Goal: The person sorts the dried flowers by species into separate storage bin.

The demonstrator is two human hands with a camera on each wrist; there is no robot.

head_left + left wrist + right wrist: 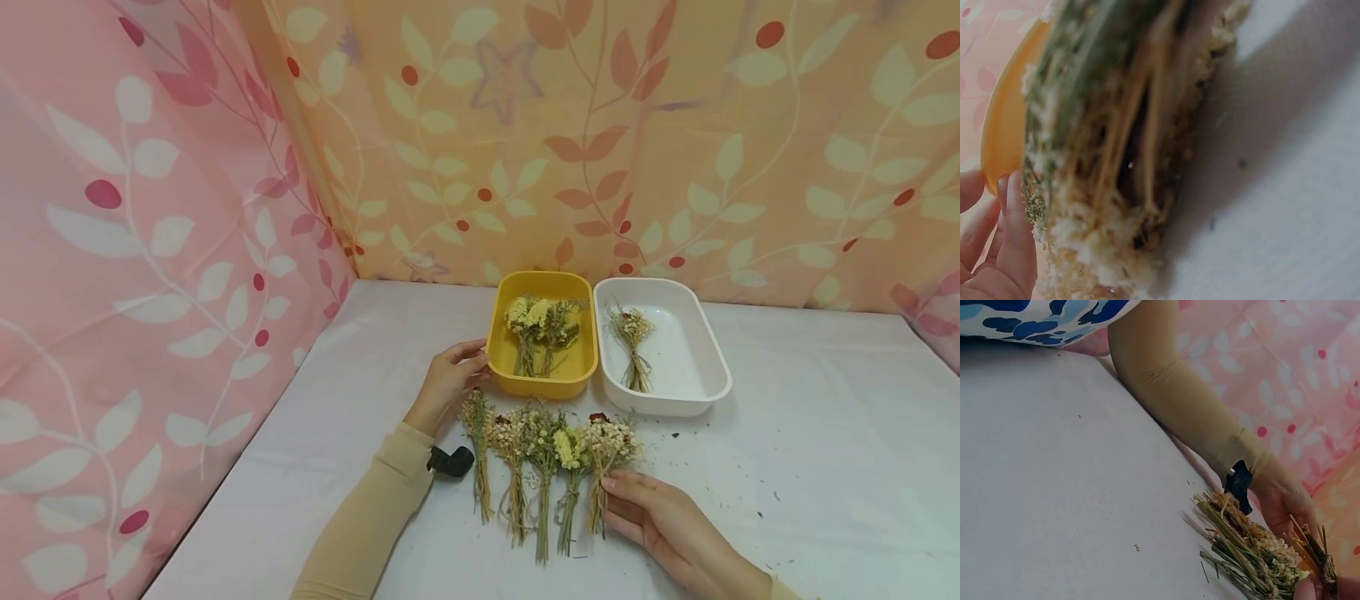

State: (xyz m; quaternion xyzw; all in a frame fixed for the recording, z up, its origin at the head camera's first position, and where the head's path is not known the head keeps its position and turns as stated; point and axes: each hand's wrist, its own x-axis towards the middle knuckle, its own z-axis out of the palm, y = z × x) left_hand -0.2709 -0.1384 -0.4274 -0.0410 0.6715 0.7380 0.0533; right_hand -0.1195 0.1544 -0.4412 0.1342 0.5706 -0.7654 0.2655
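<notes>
My right hand (663, 521) pinches the stems of a small dried flower bouquet (609, 442) with cream blossoms and a dark red bloom, at the right end of a row. Side by side to its left lie several more dried bouquets (543, 442), some cream, some green, one pale yellow. My left hand (450, 379) touches the left side of a yellow tray (543, 387) with its fingertips. Inside that tray are yellow-topped bouquets (528, 321). In the left wrist view, blurred stems and blossoms stand close before the camera, with the left fingers (1017, 240) beside the tray.
Right of the yellow tray stands a white tray (686, 400) holding one bouquet (633, 333). A black wrist camera (452, 462) sits by the left sleeve. Small plant crumbs (759, 514) dot the white tabletop at right. Patterned cloth (480, 167) hangs behind the table.
</notes>
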